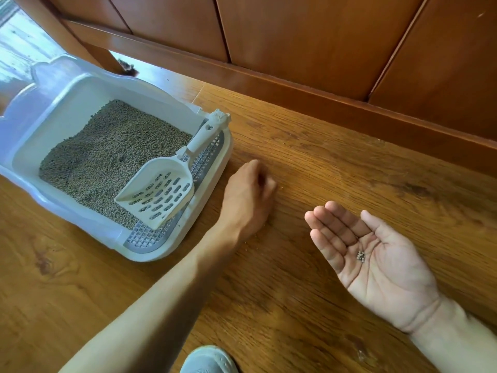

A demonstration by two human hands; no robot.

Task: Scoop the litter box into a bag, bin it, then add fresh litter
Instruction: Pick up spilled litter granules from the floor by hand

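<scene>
A white litter box (48,114) sits on the wood floor at the left, filled with grey-brown litter (107,157). A white slotted scoop (161,192) lies across its near right corner, handle pointing away. My left hand (247,195) is just right of the box, back up, with its fingers curled down onto the floor; the fingertips are hidden. My right hand (376,259) lies palm up and flat, with a small cluster of litter pellets (361,255) in the palm.
A grey grate step (145,238) lines the box's near edge. Tiny litter crumbs (250,240) dot the wood floor (322,170) beside my left wrist. Dark wooden furniture (295,36) runs along the back. A grey slipper (208,359) shows at the bottom edge.
</scene>
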